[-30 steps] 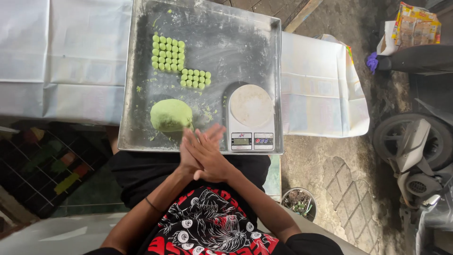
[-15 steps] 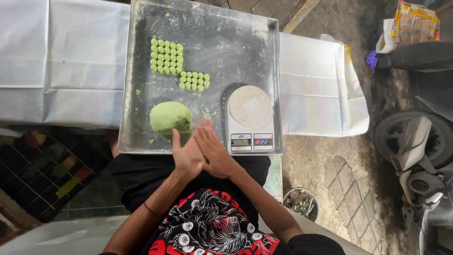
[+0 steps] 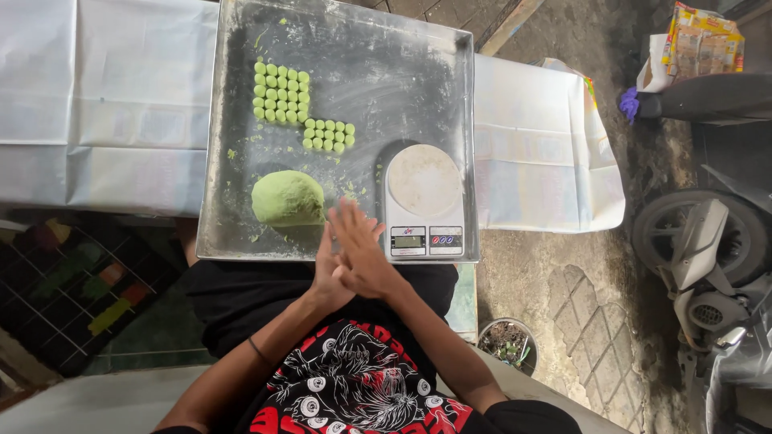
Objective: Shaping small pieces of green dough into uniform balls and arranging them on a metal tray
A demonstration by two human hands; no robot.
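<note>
Metal tray [image 3: 241,233]: beside its dough lump [image 3: 288,198], flat palms, left hand [image 3: 328,269] and right hand [image 3: 362,255], are pressed together, fingers extended; rolling is judged underway.

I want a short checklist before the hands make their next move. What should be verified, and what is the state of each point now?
1. Palms pressed together, left hand against right hand: ok.
2. Anything held between the palms: cannot tell, hidden.
3. Big green dough lump lies on the metal tray, close to the hands: ok.
4. Small green balls sit in neat rows: ok.
5. Scale platform is bare: ok.
6. Scale display reading: cannot tell, too small.
</note>
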